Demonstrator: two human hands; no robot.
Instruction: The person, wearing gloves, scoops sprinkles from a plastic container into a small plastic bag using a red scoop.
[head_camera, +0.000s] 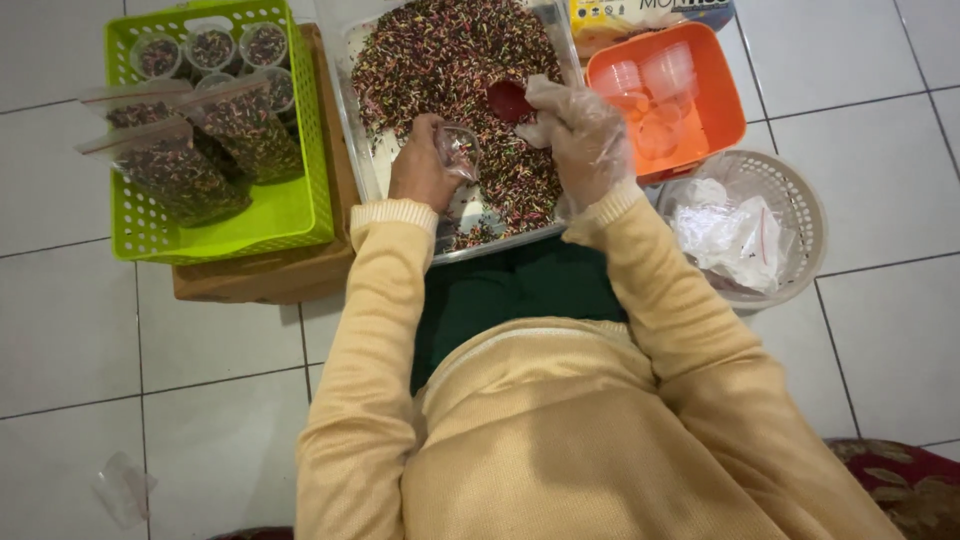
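Here the left hand (422, 165) fingers clasp a small clear cup (458, 150) beside the red scoop (508, 100).

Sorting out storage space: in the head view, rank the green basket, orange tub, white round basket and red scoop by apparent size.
1. green basket
2. white round basket
3. orange tub, partly cut off, so close to the white one
4. red scoop

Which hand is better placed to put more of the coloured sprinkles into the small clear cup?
The right hand: it wears a plastic glove and holds the red scoop over the sprinkles. The left hand is occupied holding the clear cup.
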